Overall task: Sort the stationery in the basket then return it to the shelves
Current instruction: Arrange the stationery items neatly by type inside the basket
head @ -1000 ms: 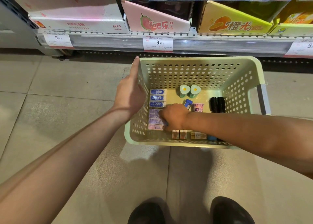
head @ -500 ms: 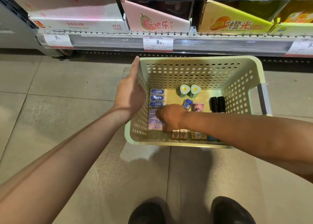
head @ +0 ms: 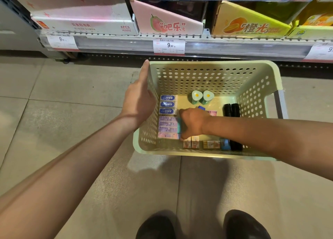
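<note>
— Where are my hands?
— Left hand [head: 138, 101] flat, steadying the basket [head: 207, 67] on the floor; right hand [head: 191, 124] curled against the purple boxes [head: 167, 126] inside, grip unclear.
— Risk?
— Pushing hard could scatter that row.

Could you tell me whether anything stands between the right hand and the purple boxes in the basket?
Nothing visible does. The right hand is already against the row of purple boxes by the basket's left wall, while the left hand rests outside that wall.
</note>
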Motion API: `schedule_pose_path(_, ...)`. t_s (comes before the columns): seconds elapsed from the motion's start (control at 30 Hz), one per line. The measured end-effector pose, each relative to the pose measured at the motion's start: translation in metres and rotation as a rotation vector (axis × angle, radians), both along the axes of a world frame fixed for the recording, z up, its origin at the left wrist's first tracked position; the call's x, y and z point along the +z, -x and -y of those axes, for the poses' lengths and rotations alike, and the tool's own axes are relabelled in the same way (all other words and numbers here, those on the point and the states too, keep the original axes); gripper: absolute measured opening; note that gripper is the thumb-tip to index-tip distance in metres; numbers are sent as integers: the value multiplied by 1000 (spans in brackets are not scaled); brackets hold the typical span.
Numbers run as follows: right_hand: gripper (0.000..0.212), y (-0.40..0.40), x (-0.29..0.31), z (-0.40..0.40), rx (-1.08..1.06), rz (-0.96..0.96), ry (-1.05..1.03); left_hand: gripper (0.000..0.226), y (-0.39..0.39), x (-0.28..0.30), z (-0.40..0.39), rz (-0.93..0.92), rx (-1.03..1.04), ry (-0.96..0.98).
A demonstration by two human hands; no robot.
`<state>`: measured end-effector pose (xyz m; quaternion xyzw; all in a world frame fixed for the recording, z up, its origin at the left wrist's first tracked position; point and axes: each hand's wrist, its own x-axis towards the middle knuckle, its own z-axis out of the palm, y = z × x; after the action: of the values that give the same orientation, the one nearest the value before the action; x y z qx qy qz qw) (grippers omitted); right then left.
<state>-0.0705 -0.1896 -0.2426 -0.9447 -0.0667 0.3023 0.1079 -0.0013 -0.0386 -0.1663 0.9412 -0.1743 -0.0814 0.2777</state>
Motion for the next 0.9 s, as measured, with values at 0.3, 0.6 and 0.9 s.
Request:
schedule_pose_path(0.3,60,1,-16,-13,-49,-17,-59,76,0,0,0,-4,-12,-4)
schedule_pose_path(0.6,63,-3,-13,-11,-12,-29,-71,78,1,1,0,-12,-12,-13)
schedule_pose_path(0.9,28,7,32,21,159,-182,79,75,2,4,0,-28,-2,32)
